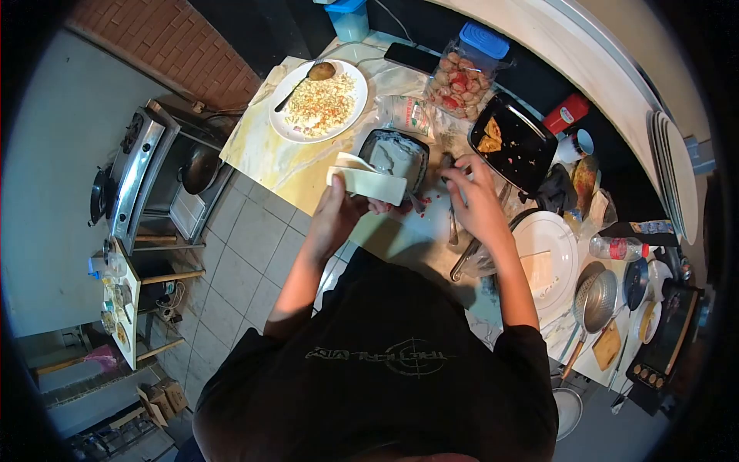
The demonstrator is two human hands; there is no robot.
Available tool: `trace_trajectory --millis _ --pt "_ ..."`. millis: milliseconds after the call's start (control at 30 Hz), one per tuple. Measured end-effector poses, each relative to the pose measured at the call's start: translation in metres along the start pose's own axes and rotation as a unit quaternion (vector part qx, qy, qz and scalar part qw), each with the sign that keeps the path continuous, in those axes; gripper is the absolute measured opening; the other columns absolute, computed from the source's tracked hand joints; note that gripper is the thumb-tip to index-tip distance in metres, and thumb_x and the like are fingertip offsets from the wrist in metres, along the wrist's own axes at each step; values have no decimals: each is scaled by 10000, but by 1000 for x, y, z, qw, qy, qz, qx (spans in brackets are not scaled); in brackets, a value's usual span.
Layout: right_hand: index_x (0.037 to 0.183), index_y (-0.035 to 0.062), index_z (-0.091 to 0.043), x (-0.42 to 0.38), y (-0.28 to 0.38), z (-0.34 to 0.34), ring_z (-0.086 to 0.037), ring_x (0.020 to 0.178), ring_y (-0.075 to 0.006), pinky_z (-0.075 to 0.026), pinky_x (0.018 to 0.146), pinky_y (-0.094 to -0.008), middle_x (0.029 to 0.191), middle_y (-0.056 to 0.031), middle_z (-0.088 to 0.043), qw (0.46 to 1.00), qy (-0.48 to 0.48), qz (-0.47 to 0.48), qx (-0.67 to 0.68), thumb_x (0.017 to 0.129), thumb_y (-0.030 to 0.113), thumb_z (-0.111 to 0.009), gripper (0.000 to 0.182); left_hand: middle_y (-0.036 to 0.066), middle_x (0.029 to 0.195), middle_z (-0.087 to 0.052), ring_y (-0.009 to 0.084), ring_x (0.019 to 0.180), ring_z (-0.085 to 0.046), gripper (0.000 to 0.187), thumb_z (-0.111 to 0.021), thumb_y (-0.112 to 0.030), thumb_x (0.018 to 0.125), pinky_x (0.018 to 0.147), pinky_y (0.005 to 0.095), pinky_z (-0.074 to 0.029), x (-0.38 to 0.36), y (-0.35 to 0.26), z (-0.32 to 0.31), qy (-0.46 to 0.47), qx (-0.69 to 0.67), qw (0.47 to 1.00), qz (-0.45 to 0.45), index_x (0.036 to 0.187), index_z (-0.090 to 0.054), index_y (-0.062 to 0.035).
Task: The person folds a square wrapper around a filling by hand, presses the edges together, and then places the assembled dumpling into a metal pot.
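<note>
A pale, folded dough wrapper (pixel 373 185) is held up by my left hand (pixel 336 212), thumb on its front and fingers behind. Behind it stands a black square bowl (pixel 425 177) of thick grey-white paste (pixel 396 156), its near side hidden by the wrapper. To the right of this bowl, my right hand (pixel 479 199) hovers with bent fingers, thumb and index finger apart. A small dark object (pixel 447 160) shows just beyond its fingertips. Below that hand a metal utensil handle (pixel 453 229) lies on the table. Reddish crumbs are scattered between the hands.
At back left is a white plate (pixel 285 127) of shredded filling with a spoon. A clear bag (pixel 406 114), a container of round pieces (pixel 462 81) and a black tray (pixel 531 158) stand behind. Right are a wrapper-bearing plate (pixel 566 231), a strainer (pixel 595 300) and a bottle (pixel 618 248).
</note>
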State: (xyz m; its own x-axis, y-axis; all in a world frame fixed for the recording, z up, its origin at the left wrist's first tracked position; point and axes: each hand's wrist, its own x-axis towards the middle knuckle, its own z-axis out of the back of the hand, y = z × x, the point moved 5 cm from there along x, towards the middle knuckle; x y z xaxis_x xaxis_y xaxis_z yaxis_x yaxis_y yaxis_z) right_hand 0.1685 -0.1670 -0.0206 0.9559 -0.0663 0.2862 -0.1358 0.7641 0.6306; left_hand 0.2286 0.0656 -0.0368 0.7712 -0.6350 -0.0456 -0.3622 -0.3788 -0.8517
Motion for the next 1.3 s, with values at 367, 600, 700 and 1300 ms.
trace_trajectory --millis 367,600,700,1300 --pt "1027 103 -740 40 -6 -61 -386 1258 -329 -247 1083 -559 1330 -126 -470 957 177 127 -191 862 345 -645 308 120 1017 -643 216 884 -606 667 -299 -603 1010 839 363 -456 -18 -6 23 -29 18 999 -20 1258 -500 -17" --pt "1090 182 -739 41 -7 -74 -376 1275 -341 -211 1110 -563 1346 -118 -460 940 208 123 -241 863 321 -628 288 130 1027 -645 225 900 -613 644 -260 -567 1032 827 361 -463 -30 -3 17 -45 -6 999 -19 1267 -501 -17" --pt "1077 190 -744 41 -5 -71 -375 1278 -337 -208 1114 -559 1350 -117 -460 943 213 110 -230 883 309 -597 271 131 1030 -646 228 897 -620 641 -251 -563 1035 822 363 -470 -31 0 17 -53 3 998 -15 1273 -499 -22" --pt "1108 23 -699 38 -19 -37 -432 1213 -235 -304 1040 -386 1270 -84 -499 937 108 -61 325 1052 523 -204 706 144 1022 -648 229 911 -630 677 -218 -589 1026 834 365 -481 -27 6 6 -26 13 999 15 1256 -501 -19"
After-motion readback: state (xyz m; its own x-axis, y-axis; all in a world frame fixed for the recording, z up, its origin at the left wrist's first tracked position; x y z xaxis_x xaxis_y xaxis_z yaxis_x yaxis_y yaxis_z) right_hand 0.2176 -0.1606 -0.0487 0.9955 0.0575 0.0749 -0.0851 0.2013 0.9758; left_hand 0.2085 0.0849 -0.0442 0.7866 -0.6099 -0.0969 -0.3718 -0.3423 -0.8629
